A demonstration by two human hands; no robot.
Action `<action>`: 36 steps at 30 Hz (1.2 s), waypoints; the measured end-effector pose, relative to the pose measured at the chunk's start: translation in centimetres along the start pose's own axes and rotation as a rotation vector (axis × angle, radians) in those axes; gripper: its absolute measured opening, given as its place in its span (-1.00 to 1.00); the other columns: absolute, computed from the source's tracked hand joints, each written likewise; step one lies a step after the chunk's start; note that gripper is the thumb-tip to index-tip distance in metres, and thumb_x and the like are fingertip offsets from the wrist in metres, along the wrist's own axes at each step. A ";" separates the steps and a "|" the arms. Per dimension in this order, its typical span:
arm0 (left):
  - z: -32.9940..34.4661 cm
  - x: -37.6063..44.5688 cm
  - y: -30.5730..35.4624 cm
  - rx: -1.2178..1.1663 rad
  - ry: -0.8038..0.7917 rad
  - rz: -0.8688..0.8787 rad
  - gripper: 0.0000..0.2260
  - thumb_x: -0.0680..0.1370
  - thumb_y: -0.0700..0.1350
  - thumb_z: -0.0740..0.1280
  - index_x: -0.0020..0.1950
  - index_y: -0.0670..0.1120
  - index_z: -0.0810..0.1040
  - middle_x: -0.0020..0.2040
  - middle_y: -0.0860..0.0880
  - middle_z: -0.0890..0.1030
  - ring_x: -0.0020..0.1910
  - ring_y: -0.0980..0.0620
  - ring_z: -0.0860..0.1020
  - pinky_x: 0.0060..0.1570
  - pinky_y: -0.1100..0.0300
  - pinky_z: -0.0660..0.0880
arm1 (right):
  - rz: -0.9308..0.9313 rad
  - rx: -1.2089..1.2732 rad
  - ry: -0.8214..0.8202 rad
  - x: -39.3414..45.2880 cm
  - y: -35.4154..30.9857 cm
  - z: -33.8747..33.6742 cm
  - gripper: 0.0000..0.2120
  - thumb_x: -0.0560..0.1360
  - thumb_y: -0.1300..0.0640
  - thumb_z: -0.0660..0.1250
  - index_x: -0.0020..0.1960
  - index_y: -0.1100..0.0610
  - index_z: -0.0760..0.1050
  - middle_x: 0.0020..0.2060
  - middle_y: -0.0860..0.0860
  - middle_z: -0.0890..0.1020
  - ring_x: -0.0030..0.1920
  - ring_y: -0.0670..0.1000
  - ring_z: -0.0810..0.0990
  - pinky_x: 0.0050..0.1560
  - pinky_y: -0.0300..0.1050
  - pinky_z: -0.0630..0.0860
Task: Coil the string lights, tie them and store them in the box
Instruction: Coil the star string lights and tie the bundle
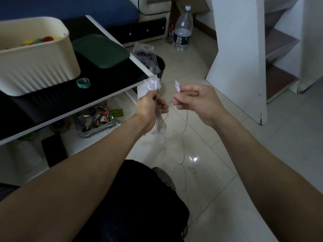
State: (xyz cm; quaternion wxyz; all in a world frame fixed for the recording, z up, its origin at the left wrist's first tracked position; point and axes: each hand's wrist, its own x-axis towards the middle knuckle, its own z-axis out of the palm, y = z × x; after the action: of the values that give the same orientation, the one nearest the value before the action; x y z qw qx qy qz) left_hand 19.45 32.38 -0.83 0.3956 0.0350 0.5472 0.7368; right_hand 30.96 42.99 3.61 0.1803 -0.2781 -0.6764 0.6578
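The coiling is well under way but not finished. The left hand (150, 103) has its grip clenched round a gathered bundle of the string lights (160, 119): a cluster of white star-shaped bulbs sticks up above the fist at about 12 o'clock, and a sheaf of thin wire loops hangs below it at 6 o'clock. The right hand (194, 102), just beside it at 3 o'clock, pinches the wire at the next bulb (177, 85), which stands up white between thumb and forefinger. From that pinch a loose tail of wire drops to the tiled floor (244, 154) and trails toward the person's knee, so some length remains to be gathered; how much I cannot tell, as the wire fades against the tiles.

Tying has not begun. A small green strap (83, 83), probably the tie, lies on the black table (108, 74) at 10 o'clock from the hands. The cream ribbed box (35, 67) stands farther left on the table, open, with coloured items inside, its green lid (101, 50) beside it.

The lights look flimsy: hair-thin pale wire, slack, prone to tangling.
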 end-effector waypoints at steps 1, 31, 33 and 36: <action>0.0 0.1 -0.1 0.020 0.005 0.013 -0.70 0.61 -0.17 0.12 -0.33 -0.12 0.34 -0.34 -0.14 0.58 -0.29 -0.11 0.55 -0.17 0.05 0.51 | 0.005 0.029 -0.025 0.0 -0.1 0.1 -0.83 0.47 0.36 0.48 -0.01 0.18 0.57 -0.16 0.22 0.72 -0.19 0.07 0.72 -0.10 -0.12 0.66; 0.2 -1.2 -0.1 0.220 -0.260 -0.084 -0.80 0.65 -0.07 0.15 -0.10 -0.10 0.45 -0.43 0.02 0.31 -0.50 0.06 0.18 -0.46 0.20 0.18 | -0.192 -0.373 0.083 0.8 0.9 1.2 -0.86 0.42 0.17 0.58 -0.13 0.09 0.62 -0.31 -0.02 0.72 -0.36 -0.13 0.65 -0.38 -0.23 0.54; 0.2 -1.0 -0.3 0.181 -0.295 -0.120 -0.74 0.68 -0.01 0.09 -0.04 -0.11 0.47 -0.42 0.02 0.28 -0.49 0.07 0.16 -0.44 0.19 0.16 | -0.270 -0.413 0.202 1.0 2.0 1.5 -0.85 0.41 0.10 0.58 -0.18 0.09 0.62 -0.32 -0.02 0.70 -0.40 -0.15 0.61 -0.37 -0.26 0.51; 0.1 -0.8 -0.6 0.088 -0.394 -0.150 -0.64 0.71 0.07 0.03 0.20 -0.14 0.50 -0.36 0.02 0.28 -0.45 0.08 0.19 -0.39 0.21 0.22 | -0.360 -0.432 0.348 1.0 3.3 2.5 -0.80 0.47 0.06 0.52 -0.23 0.13 0.60 -0.34 -0.07 0.64 -0.37 -0.17 0.56 -0.30 -0.35 0.44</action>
State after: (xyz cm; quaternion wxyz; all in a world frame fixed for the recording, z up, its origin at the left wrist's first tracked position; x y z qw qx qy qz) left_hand 20.36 32.05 -1.00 0.5468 0.1550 0.4919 0.6595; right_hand 29.16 41.57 0.01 0.3433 -0.2939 -0.7976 0.3994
